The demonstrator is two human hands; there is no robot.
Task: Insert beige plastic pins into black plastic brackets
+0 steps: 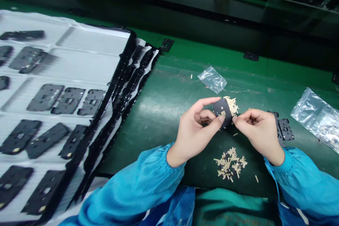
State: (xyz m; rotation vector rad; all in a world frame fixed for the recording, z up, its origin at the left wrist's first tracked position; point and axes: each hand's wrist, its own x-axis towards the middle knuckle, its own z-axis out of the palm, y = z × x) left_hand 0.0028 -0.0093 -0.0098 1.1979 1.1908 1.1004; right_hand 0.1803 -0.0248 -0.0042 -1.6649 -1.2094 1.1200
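Observation:
My left hand (197,129) pinches a thin black plastic plate (221,107) between thumb and fingers, tilted above the green table. Small pale squares show on the plate's face. My right hand (255,127) is at the plate's right edge with thumb and forefinger pressed together; whatever they hold is too small to make out. Just behind the plate lies a heap of small pale strips (232,105), partly hidden by it. Nearer to me sits a second pile of pale and black bits (230,164).
To the left, stacked white trays (87,51) with black edges hold several black plates (70,100). A small clear bag (212,79) lies beyond my hands, a larger clear bag (317,116) at right. More black plates (286,129) lie beside my right wrist. A dark ledge runs along the back.

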